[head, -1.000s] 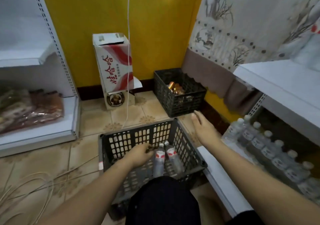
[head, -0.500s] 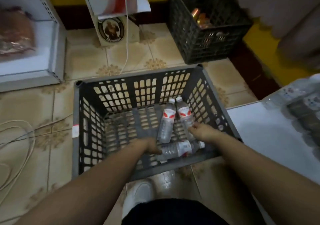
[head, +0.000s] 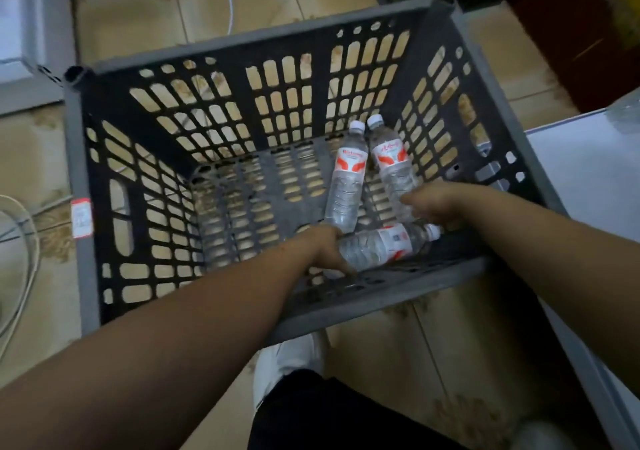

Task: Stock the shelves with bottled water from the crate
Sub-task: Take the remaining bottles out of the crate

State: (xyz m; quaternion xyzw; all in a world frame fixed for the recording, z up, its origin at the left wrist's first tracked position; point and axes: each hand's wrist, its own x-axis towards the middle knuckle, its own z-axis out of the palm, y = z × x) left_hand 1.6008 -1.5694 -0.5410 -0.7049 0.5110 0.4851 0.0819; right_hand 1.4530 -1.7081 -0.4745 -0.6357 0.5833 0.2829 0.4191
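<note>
Bottles, three of them, lie in the grey crate [head: 256,40]: my left hand [head: 323,247] grips the sideways bottle [head: 381,245], my right hand [head: 433,201] curls onto the right-hand bottle [head: 393,163], another bottle [head: 346,179] just beyond my fingers.

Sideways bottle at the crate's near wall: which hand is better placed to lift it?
Left. The left hand already lies on the base end of the sideways bottle, while the right hand is at the right-hand standing bottle.
</note>
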